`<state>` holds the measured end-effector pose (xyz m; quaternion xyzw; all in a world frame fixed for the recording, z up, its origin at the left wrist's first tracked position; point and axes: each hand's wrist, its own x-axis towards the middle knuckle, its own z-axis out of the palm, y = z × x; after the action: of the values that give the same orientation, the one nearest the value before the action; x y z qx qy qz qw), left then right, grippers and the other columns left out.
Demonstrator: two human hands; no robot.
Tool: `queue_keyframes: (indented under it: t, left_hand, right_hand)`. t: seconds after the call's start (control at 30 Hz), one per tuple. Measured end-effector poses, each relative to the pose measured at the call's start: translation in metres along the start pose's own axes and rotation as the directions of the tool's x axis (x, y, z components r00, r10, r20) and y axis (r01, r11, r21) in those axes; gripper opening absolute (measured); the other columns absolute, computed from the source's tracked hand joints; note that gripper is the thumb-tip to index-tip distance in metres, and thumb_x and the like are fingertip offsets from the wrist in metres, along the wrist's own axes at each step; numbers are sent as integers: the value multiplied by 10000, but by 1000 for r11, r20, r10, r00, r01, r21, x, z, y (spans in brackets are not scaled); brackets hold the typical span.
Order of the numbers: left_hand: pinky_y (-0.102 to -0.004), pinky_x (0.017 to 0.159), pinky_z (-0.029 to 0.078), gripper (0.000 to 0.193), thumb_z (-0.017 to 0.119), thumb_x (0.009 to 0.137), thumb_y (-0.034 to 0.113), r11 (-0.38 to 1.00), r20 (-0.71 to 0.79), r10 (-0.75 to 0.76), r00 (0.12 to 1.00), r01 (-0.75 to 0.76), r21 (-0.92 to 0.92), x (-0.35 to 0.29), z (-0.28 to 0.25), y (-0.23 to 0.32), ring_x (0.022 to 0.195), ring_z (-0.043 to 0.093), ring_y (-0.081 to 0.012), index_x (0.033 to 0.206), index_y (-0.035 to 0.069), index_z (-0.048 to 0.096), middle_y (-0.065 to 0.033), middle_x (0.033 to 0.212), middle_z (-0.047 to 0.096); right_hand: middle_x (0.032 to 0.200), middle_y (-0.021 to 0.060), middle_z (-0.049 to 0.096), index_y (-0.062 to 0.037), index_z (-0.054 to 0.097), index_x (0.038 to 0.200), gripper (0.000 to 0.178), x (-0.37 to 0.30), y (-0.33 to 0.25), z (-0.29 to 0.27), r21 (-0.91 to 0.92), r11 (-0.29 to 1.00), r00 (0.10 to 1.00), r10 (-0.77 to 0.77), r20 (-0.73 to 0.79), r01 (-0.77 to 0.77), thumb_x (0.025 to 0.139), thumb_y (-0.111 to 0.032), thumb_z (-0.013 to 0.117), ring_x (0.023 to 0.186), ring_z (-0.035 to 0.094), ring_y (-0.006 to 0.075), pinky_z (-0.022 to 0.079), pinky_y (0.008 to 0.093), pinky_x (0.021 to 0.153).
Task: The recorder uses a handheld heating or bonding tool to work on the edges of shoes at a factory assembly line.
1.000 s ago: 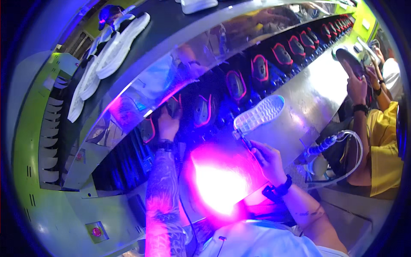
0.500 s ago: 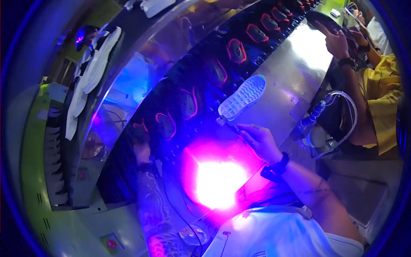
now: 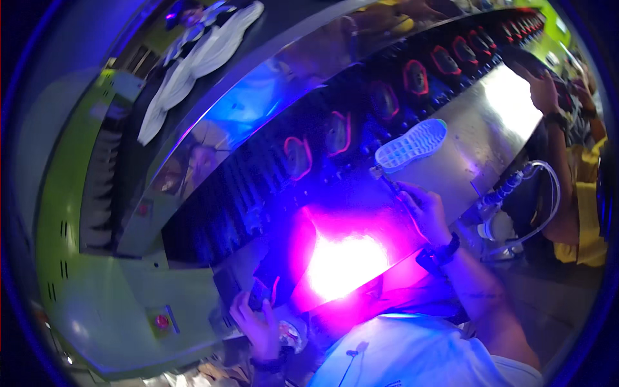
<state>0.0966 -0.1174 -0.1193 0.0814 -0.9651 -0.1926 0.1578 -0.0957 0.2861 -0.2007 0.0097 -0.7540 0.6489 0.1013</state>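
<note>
My left hand (image 3: 256, 326) is low at the left, fingers curled round a dark shoe upper (image 3: 263, 290) with a red edge; much of it is lost in shadow. In my right hand (image 3: 425, 209) is a thin-handled brush (image 3: 387, 179), its small pale head pointing up and left. That head comes close to the heel end of a white shoe sole (image 3: 411, 145), which lies with its gridded side up on the metal ledge (image 3: 467, 138). Between my hands, a glaring pink-white light (image 3: 348, 264) washes out the work surface.
Red-edged dark uppers (image 3: 416, 77) stand in a row along the black conveyor (image 3: 225, 213). White soles (image 3: 200, 64) lie on a higher belt. At right, a co-worker's hand (image 3: 545, 93) holds a dark shoe; a tub with hoses (image 3: 500, 226) stands nearby. A red button (image 3: 161, 321) sits on the green housing.
My left hand has drawn a dark upper off the conveyor and down toward me. The view has shifted, so the scene sits farther right. My right hand still holds the brush by the sole.
</note>
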Motion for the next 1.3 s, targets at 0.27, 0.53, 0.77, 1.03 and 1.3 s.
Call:
queue_keyframes:
  t: [0.27, 0.53, 0.77, 1.03, 1.3]
  left_hand:
    - [-489, 935, 549, 548, 686, 928, 293, 385, 180, 794, 581, -710, 589, 89, 49, 95, 1128, 636, -373, 1344, -48, 586, -219, 1309, 631]
    - [-525, 949, 554, 1304, 857, 644, 569, 919, 563, 123, 817, -308, 246, 146, 43, 61, 1135, 633, -501, 1548, -121, 220, -366, 1273, 552]
    - [-481, 1032, 504, 1156, 898, 708, 406, 953, 75, 262, 962, -246, -174, 100, -44, 80, 1190, 619, -413, 1557, -52, 260, -280, 1392, 519]
    - [-472, 1109, 451, 1074, 840, 772, 270, 809, -272, -54, 961, -117, -576, -60, 16, 37, 1330, 513, -312, 1571, 19, 168, -215, 1492, 427]
    - [-515, 1169, 377, 985, 885, 782, 316, 663, -18, 152, 988, -115, -740, -178, 105, -29, 1393, 486, -410, 1543, 84, 304, -230, 1556, 401]
  right_hand:
    - [928, 73, 762, 17, 685, 1291, 347, -3, 12, 4, -50, 998, 999, 26, 44, -24, 1021, -201, 668, 842, 681, 115, 543, 298, 751]
    - [1000, 58, 727, 8, 673, 1309, 368, -18, 0, 5, -41, 997, 993, 73, 97, -70, 1008, -202, 685, 917, 629, 90, 516, 277, 797]
    - [980, 41, 697, -3, 675, 1278, 329, -68, -22, 31, 100, 995, 978, -15, 209, -6, 984, -148, 698, 768, 655, 136, 547, 304, 678]
    - [1095, 194, 692, -27, 675, 1207, 288, -128, -104, 135, -80, 973, 869, -154, 470, 215, 932, -113, 688, 1018, 670, 393, 551, 449, 866]
    - [1132, 92, 743, -12, 718, 1213, 298, -146, -83, 68, -78, 941, 673, 291, 680, -329, 954, -158, 738, 967, 701, 183, 561, 352, 849]
